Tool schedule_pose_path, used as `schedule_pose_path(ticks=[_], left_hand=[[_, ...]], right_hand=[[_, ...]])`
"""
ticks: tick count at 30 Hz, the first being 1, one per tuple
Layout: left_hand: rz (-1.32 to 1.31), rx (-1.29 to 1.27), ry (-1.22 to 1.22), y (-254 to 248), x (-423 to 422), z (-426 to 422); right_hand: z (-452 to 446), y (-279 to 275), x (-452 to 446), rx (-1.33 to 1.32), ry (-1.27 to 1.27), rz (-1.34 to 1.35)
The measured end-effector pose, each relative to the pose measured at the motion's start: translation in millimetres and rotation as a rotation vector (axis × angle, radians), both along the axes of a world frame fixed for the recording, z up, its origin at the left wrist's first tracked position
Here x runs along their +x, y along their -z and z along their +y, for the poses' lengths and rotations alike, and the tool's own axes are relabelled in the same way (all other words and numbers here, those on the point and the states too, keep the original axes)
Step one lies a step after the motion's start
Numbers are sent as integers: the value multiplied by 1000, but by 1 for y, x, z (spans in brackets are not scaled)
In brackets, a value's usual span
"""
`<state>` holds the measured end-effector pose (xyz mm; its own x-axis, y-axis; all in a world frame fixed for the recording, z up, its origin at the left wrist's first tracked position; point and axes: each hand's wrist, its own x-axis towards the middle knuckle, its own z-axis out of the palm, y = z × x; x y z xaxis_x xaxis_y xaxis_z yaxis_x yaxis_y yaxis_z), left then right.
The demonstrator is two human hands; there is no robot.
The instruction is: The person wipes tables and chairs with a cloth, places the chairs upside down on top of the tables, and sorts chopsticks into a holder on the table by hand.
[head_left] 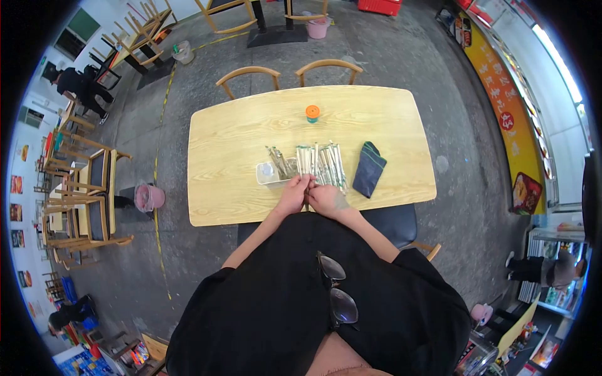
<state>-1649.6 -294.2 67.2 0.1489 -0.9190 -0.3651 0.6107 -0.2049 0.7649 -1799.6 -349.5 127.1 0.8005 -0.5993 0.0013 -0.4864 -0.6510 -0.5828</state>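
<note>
My left hand [295, 193] and my right hand [328, 199] meet at the near edge of the table, fingers closed and pressed together. A thin item seems to be between them, too small and hidden to make out. Just beyond my fingers lies a row of slim white paper-wrapped chopsticks [329, 164] with green marks, side by side. Left of them stands a white plastic box [269, 182], with more wrapped chopsticks [280, 163] leaning in it. To the right lies a dark folded cloth [370, 170] with a green edge.
An orange-lidded round container [312, 113] stands farther back on the wooden table [238, 144]. Two chairs [249, 75] are at its far side, and a dark seat [392, 225] at the near side. Stacked chairs and a pink bucket [150, 197] stand left. Other people are farther off.
</note>
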Motion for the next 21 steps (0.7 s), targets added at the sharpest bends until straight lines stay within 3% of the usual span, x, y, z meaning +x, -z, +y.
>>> schedule_pose_path(ticks=[2, 4, 5, 6, 7, 9, 11, 13, 17, 21], left_hand=[[-89, 21, -60, 6, 2, 1], [-252, 89, -83, -16, 5, 3], [-413, 77, 19, -30, 4, 4], [-573, 66, 124, -54, 2, 5], [-731, 56, 229, -65, 0, 7], [-773, -38, 354, -53, -2, 10], [-759, -12, 484, -49, -4, 8], [-730, -18, 450, -47, -1, 7], [-677, -56, 419, -47, 12, 6], [-978, -98, 236, -62, 25, 11]], right_hand=[[-8, 5, -4, 65, -49, -18], [-21, -2, -8, 155, 97, -57], [-27, -7, -9, 200, 171, -74], [-30, -28, -9, 614, 335, -159], [-35, -33, -12, 711, 315, -261], [-46, -44, -18, 903, 274, -469], [-50, -57, -17, 930, 165, -477], [-50, -64, -12, 1006, 86, -516], [-49, -70, 1, 871, 58, -519], [-55, -77, 21, 634, 135, -508]])
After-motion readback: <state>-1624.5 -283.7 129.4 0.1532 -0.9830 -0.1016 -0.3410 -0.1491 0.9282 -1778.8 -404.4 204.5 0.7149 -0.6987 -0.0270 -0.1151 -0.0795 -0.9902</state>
